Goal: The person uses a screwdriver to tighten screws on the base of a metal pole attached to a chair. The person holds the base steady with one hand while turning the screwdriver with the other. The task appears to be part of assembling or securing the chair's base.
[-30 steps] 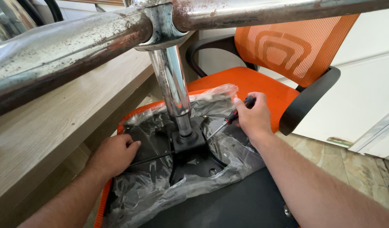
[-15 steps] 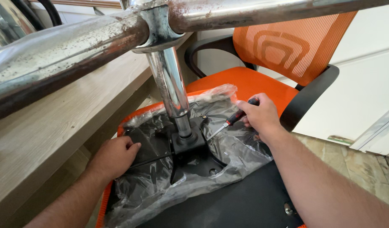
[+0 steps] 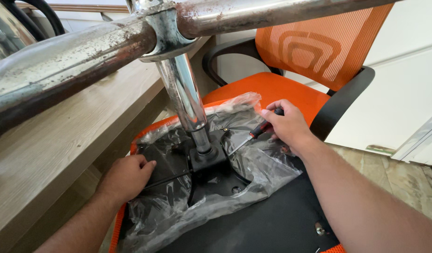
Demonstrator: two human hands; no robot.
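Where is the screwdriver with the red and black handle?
The red-and-black-handled screwdriver is in the right hand, right of the shiny metal column, its tip over the black mounting plate.

An orange mesh-backed chair stands beside a wooden desk.

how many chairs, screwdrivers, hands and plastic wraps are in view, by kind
orange chairs: 2, one upright, one upside down
screwdriver: 1
hands: 2, left hand, right hand
plastic wrap: 1
total: 6
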